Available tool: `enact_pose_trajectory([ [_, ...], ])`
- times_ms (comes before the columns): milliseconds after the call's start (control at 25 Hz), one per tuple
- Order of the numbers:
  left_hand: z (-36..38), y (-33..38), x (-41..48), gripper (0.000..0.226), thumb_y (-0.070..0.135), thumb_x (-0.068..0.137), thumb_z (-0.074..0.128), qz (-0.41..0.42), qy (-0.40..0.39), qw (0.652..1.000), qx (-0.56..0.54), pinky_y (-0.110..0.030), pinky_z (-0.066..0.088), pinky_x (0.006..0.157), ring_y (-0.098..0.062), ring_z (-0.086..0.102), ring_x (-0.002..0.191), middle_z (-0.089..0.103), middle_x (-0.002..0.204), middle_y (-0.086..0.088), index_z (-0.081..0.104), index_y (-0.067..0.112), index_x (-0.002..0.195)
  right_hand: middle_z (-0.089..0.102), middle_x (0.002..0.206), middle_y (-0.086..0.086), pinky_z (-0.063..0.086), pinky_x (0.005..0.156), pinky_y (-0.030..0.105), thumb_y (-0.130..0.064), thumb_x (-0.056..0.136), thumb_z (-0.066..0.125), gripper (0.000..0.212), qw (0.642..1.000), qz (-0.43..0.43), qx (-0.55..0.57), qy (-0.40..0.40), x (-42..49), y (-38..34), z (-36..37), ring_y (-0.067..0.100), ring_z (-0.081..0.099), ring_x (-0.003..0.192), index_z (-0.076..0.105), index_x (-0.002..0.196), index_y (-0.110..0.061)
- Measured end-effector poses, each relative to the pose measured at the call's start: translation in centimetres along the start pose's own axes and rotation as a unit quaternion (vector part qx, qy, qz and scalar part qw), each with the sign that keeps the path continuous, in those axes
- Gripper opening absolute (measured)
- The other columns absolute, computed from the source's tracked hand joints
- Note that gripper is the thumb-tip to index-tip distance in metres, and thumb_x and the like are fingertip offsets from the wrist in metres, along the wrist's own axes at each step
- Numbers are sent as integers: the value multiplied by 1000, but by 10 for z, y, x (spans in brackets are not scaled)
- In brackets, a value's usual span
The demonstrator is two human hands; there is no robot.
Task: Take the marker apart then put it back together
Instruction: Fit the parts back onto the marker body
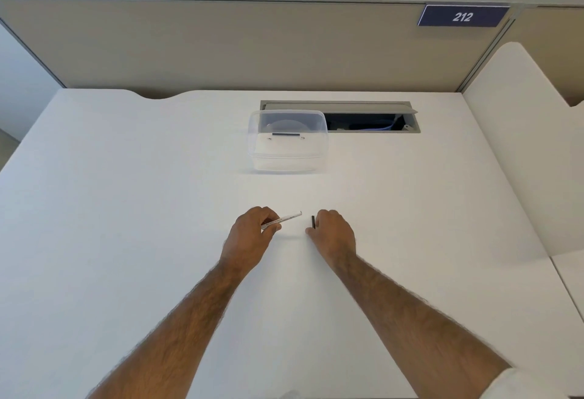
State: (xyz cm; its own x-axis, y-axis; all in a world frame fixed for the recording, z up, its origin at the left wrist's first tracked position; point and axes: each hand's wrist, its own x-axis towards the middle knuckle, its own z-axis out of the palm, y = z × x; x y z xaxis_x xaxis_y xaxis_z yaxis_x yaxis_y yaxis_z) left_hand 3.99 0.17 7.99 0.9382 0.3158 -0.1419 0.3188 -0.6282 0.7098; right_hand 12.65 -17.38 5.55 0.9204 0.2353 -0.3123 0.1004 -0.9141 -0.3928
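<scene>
White worktop (pixel 126 209) within a partitioned cubicle. Left hand (pixel 249 239), grip closed around the white marker barrel (pixel 284 219), which points up and to the right, its tip just short of the right hand (pixel 331 234). Right hand, grip closed on the black cap (pixel 313 221), held upright and apart from the barrel. Beyond the hands, a clear plastic container (pixel 287 141) stands before an open cable hatch (pixel 373 120); a sign (pixel 463 16) reading 212 hangs on the partition.

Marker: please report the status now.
Left hand holds marker body. Right hand holds black cap, separated. Nothing between them.
</scene>
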Motion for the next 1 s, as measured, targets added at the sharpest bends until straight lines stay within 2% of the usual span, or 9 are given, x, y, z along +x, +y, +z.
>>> enact_pose_trajectory([
  [200, -1, -1, 3, 12, 27, 93, 67, -2, 1, 1000, 0, -37, 55, 77, -5, 62, 88, 63, 89, 16, 62, 36, 86, 61, 110, 11, 48, 74, 35, -16, 96, 52, 16, 999, 28, -14, 16, 0, -6, 4, 32, 64, 99, 63, 105, -8],
  [400, -1, 0, 6, 11, 27, 93, 68, -5, 1, 1000, -1, -39, 56, 78, -5, 62, 89, 63, 89, 15, 63, 34, 87, 60, 109, 12, 44, 67, 34, -7, 95, 47, 16, 999, 32, -19, 10, -2, -6, 3, 33, 65, 95, 61, 103, -6],
  [480, -2, 2, 7, 9, 26, 93, 67, -4, 1, 1000, 2, -40, 56, 78, -5, 62, 89, 64, 89, 15, 64, 33, 87, 58, 108, 11, 48, 69, 36, -6, 93, 46, 17, 999, 29, -8, 14, -3, -3, 2, 33, 64, 93, 60, 102, -8],
  [560, -3, 3, 8, 9, 26, 93, 67, 1, 0, 1000, 0, -41, 56, 79, -7, 62, 89, 64, 90, 14, 64, 32, 88, 59, 103, 8, 51, 71, 39, -8, 91, 48, 15, 999, 27, 28, 24, -3, 3, 0, 31, 62, 90, 60, 98, -9],
  [640, -5, 4, 8, 9, 25, 93, 67, 8, 1, 1000, 2, -41, 56, 79, -9, 63, 90, 64, 90, 13, 65, 31, 88, 65, 90, 5, 52, 69, 39, -11, 86, 53, 8, 990, 34, 130, 47, -3, 9, -7, 28, 64, 82, 61, 88, -12],
  [720, -8, 5, 9, 9, 25, 93, 67, 14, 4, 1000, 7, -41, 56, 79, -9, 63, 89, 64, 90, 13, 65, 31, 88, 69, 77, 4, 53, 64, 36, -9, 84, 61, 7, 957, 39, 280, 58, -1, 14, -19, 26, 67, 73, 65, 82, -14],
  [840, -10, 6, 11, 11, 24, 93, 68, 18, 10, 1000, 11, -41, 56, 79, -9, 62, 89, 64, 89, 14, 64, 32, 87, 72, 73, 2, 54, 58, 30, -6, 86, 67, 9, 887, 28, 458, 48, -4, 22, -40, 16, 66, 63, 73, 83, -13],
  [920, -11, 7, 11, 11, 24, 93, 68, 22, 10, 1000, 9, -42, 56, 79, -9, 63, 90, 64, 89, 15, 64, 33, 87, 73, 74, 1, 54, 58, 26, -6, 88, 69, 7, 843, 17, 536, 27, -7, 25, -51, 14, 65, 61, 76, 88, -8],
  [1000, -10, 8, 12, 11, 25, 93, 68, 20, 9, 1000, 11, -42, 56, 79, -9, 62, 91, 64, 89, 16, 64, 33, 87, 74, 75, 5, 54, 58, 25, -7, 89, 70, 7, 827, -2, 562, 11, -9, 26, -58, 14, 65, 61, 77, 91, -6],
])
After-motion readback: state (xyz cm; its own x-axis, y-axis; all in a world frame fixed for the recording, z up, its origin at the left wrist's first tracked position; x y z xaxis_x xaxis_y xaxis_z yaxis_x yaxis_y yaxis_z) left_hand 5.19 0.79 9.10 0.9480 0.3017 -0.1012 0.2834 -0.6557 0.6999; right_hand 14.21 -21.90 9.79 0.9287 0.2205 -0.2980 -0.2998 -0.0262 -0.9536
